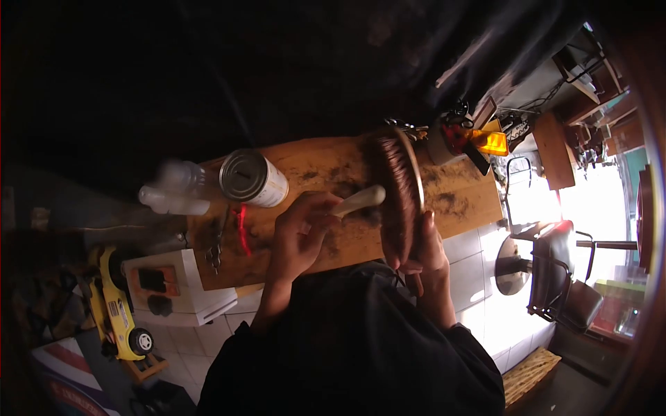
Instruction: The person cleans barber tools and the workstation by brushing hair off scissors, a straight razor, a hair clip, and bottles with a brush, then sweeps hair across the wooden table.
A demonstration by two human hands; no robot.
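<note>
My right hand (426,251) is closed around the lower end of a large brush (401,180) with long reddish-brown bristles and a pale curved back. The brush stands roughly upright, its bristles facing left. In my closed left hand (302,232) is a cream-coloured, round-ended handle (362,200), pointing right toward the bristles. What lies at its other end is hidden in my fingers. Beneath both hands is a wooden table (309,163) with dark hair clippings. A metal can (254,179) stands left of my left hand, near a red strip (243,230) and scissors (214,258).
Blurred clear bottles (177,188) stand at the table's left end. Toward the right end is a container (441,142) with tools and a yellow-orange item (490,142). A white box (173,284) and yellow toy car (119,305) are lower left; a black chair (555,260) stands right.
</note>
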